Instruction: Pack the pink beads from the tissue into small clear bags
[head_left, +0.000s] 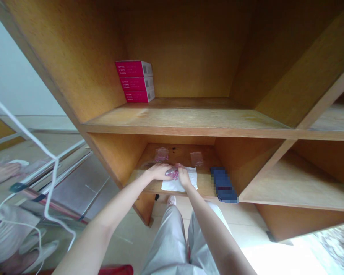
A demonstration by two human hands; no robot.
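Note:
On the lower shelf, a small clear bag of pink beads (175, 174) sits between my hands, over a white sheet (173, 186). My left hand (159, 172) holds the bag from the left, its fingers curled and partly hidden. From the right, my right hand (184, 177) grips the same bag with thumb and fingers. Behind my left hand lies another small clear zip bag (161, 154) with pink bits inside. A second flat zip bag (196, 158) rests farther right; its contents are too faint to tell.
A dark blue blurred item (224, 185) lies at the shelf's right. Several pink boxes (136, 82) are stacked on the upper shelf (189, 116). A white cable (55, 172) hangs at left, near another person's hand (1, 175). The wooden divider (260, 164) bounds the right side.

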